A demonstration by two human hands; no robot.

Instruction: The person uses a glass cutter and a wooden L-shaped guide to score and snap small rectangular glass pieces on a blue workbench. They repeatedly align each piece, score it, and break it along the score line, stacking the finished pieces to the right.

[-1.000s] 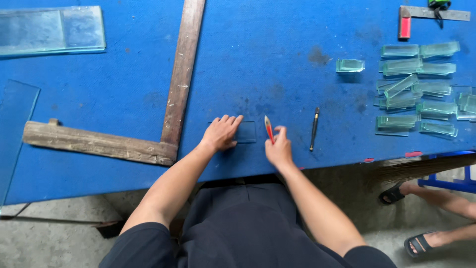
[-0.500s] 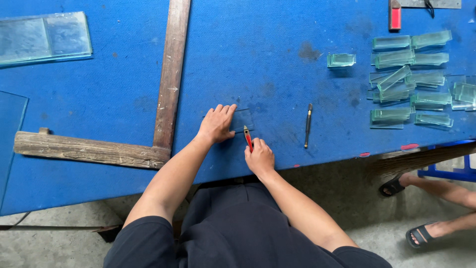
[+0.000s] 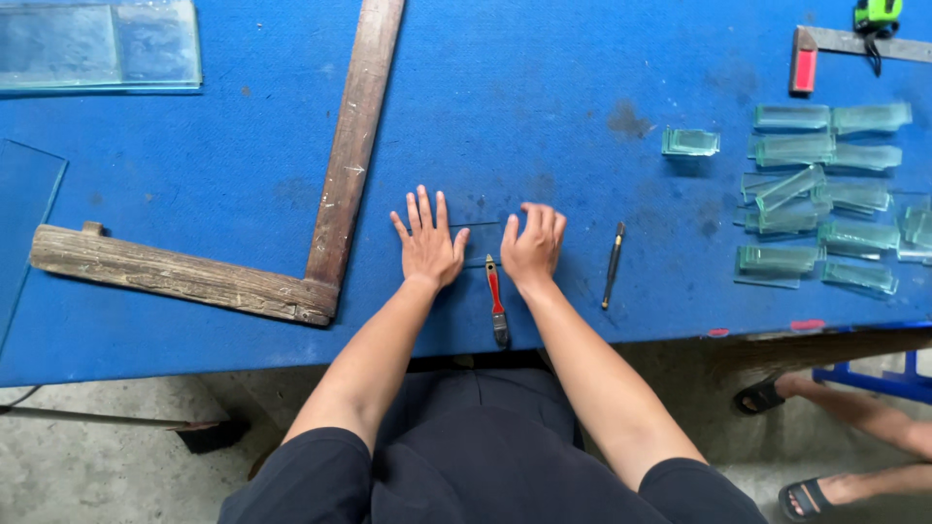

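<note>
My left hand lies flat with fingers spread on a small clear glass piece on the blue table. My right hand presses the same piece from the right, fingers bent over its far edge. A red-handled glass cutter lies on the table between my wrists, held by neither hand. A dark pen-like tool lies just right of my right hand.
A wooden L-shaped square lies left of my hands. Stacked small glass pieces fill the right side, with one apart. Large glass sheets sit far left. A metal square with a red part lies far right. Another person's sandalled feet stand nearby.
My right hand has let go of the red-handled cutter, which now lies on the table. Both hands now rest on the small glass piece.
</note>
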